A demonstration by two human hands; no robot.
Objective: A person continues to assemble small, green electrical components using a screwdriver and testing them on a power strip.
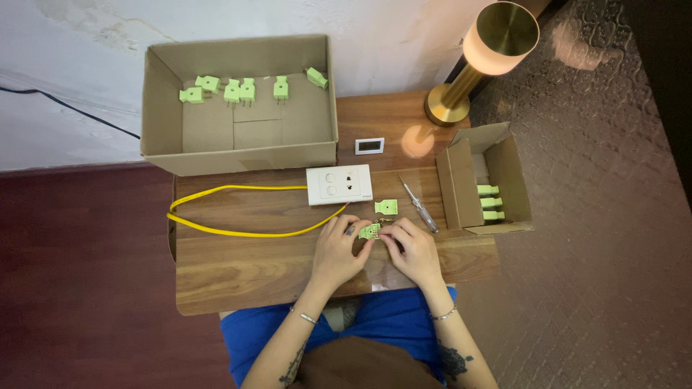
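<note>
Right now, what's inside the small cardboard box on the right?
The small cardboard box holds three light-green plugs, stacked along its left inner wall. Its raised flap hides the near-left corner, so more could sit there unseen.

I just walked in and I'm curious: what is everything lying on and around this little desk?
large cardboard box: one, brown, back left of desk
green plugs in large box: about seven, light green
small cardboard box: one, brown, right, holding three green plugs
switch-and-socket plate: one, white, centre
yellow cable: one, looped left
screwdriver: one, clear handle
loose plug half: one, green
small display: one, white
lamp: one, brass, lit
desk: one, wooden
left hand: on opened green plug
right hand: on the same plug
</note>
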